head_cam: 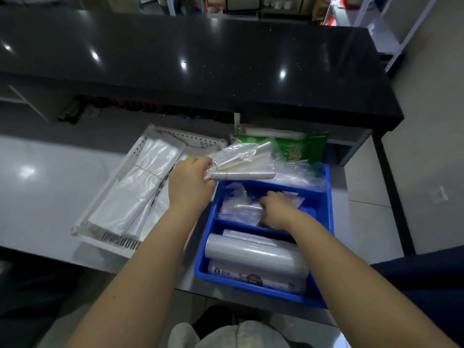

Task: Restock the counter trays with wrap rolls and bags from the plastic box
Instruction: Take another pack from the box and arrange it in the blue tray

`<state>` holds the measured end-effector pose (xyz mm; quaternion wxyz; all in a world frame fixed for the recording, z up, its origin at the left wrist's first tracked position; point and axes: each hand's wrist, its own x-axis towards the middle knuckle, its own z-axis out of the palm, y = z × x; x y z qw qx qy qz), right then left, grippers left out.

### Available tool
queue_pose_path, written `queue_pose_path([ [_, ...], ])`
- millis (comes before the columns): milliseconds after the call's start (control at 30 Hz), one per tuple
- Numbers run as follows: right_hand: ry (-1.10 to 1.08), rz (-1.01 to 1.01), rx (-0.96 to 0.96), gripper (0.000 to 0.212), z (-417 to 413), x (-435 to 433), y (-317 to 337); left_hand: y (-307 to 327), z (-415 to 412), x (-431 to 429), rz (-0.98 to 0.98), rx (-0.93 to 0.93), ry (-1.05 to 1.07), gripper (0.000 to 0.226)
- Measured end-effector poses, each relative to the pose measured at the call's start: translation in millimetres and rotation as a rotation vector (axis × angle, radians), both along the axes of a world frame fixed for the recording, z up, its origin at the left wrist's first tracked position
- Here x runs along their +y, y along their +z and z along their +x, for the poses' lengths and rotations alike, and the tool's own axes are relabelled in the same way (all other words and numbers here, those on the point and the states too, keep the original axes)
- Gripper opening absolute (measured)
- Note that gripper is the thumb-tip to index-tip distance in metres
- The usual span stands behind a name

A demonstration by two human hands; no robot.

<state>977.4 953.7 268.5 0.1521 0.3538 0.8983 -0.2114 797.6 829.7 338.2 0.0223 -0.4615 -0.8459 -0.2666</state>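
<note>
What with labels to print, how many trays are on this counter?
2: a white perforated plastic tray on the left and a blue divided plastic tray beside it on the right. More may be hidden.

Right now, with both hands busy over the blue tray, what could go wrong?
The left hand grips the banded bag bundle by one end; its rolls fan out and might slip free.
The right hand reaches among loose clear bags in the middle compartment; slippery film may drag neighbours out.
The blue tray seems close to the front edge of the counter, so a push could shift it.
</note>
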Motion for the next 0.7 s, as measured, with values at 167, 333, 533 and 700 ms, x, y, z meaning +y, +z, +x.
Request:
queue_pose_path([
  [167,0.03,0.093,0.064,0.015,10,-10,8,5,-6,1,0.011,-0.024,-0.006,0.03],
  [333,0.089,0.287,0.158,0.015,19,-24,28,13,-12,7,0.02,0.005,-0.043,0.031],
  [533,0.087,0.49,0.242,0.02,32,-27,65,27,-11,32,-0.046,-0.008,-0.113,0.028],
  [700,0.071,0.606,0.244,0.023,56,-34,97,29,12,57,-0.103,-0.105,-0.247,0.033],
])
